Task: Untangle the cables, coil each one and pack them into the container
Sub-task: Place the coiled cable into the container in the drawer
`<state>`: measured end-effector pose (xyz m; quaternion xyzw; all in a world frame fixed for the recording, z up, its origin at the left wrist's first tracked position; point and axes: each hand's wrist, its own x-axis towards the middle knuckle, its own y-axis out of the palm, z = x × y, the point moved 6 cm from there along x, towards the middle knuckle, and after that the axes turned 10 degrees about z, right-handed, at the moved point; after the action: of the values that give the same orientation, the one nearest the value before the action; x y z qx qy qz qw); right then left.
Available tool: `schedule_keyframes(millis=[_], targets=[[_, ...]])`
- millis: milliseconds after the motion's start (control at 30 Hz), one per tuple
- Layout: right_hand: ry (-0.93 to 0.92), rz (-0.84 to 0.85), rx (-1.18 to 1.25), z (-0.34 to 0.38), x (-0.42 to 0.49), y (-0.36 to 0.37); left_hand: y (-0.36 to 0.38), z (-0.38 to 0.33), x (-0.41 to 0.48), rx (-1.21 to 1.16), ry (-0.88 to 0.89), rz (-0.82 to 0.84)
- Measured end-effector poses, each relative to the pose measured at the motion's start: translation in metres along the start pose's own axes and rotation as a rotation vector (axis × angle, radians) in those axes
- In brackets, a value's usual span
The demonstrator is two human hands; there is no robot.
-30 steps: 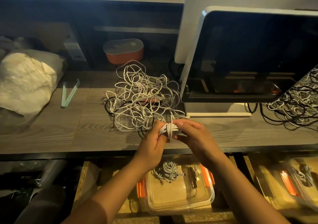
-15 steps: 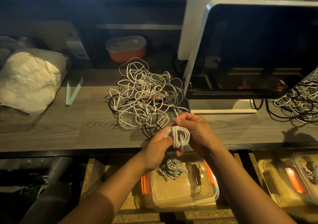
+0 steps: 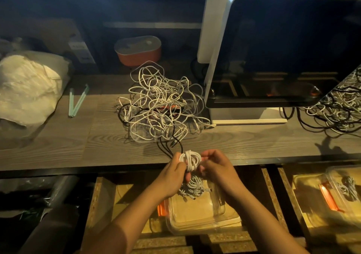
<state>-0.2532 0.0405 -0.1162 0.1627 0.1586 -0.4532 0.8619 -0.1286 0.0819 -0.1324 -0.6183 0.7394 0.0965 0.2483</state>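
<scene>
A small coiled white cable (image 3: 190, 161) hangs between both hands at the desk's front edge. My left hand (image 3: 172, 173) grips its left side and my right hand (image 3: 214, 167) pinches its right side. Behind them a big tangle of white and black cables (image 3: 162, 105) lies on the wooden desk (image 3: 58, 142). Below the hands, on a lower shelf, a clear plastic container (image 3: 199, 212) with orange clips holds a coiled white cable (image 3: 192, 188).
A white-framed monitor (image 3: 283, 54) stands at the right, reflecting another cable heap (image 3: 336, 111). A white bag (image 3: 27, 85), green sticks (image 3: 77, 101) and an orange box (image 3: 138, 51) lie behind. A second clear container (image 3: 336, 195) sits lower right.
Both hands have drawn the coil back from the tangle toward the desk's front edge, above the container. The wrapped bundle now shows as a round loop.
</scene>
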Motion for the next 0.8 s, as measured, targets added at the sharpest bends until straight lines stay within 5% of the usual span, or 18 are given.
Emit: schedule_keyframes(millis=[267, 567, 800], targets=[[0.116, -0.154, -0.086, -0.077, 0.004, -0.017, 0.021, 0.050, 0.012, 0.225, -0.204, -0.150], [0.370, -0.153, 0.096, -0.139, 0.017, -0.032, 0.060, 0.111, 0.019, -0.453, -0.458, -0.105], [0.367, -0.079, -0.010, -0.135, 0.011, -0.031, 0.061, 0.104, 0.014, -0.315, -0.411, -0.088]])
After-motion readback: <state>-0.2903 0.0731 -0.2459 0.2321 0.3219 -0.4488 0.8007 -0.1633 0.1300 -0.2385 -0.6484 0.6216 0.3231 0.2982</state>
